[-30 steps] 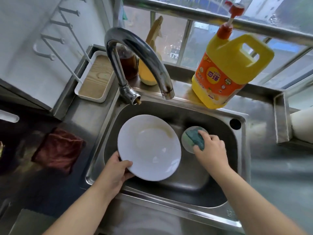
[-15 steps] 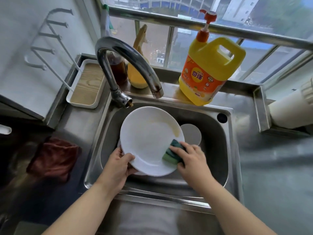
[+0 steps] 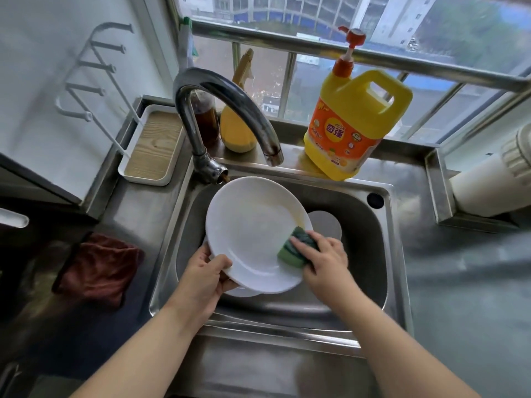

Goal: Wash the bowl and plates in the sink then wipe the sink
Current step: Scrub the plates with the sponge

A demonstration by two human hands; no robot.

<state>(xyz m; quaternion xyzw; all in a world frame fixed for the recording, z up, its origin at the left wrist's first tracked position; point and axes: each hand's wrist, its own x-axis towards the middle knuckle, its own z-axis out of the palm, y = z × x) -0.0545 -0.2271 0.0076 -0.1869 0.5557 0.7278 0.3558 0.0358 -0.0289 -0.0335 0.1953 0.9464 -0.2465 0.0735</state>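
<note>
- Left hand [image 3: 204,275] curls round the white plate's [image 3: 253,234] near rim, over the sink [image 3: 388,239];
- right hand [image 3: 323,255] presses a gripped green sponge [image 3: 296,248] on that plate's right edge

A steel bench [image 3: 459,282] w/ a sink [image 3: 393,254] set into it is seen. A dark red cloth [image 3: 97,268] is laid on the bench, left of the sink. A white tray [image 3: 152,147] w/ wood-grain base is placed at back left. On the back ledge a brown bottle [image 3: 205,119], a yellow spray bottle [image 3: 238,127] & a yellow soap jug [image 3: 350,124] are stood. A tap [image 3: 218,110] is fixed at the sink's back left corner.
</note>
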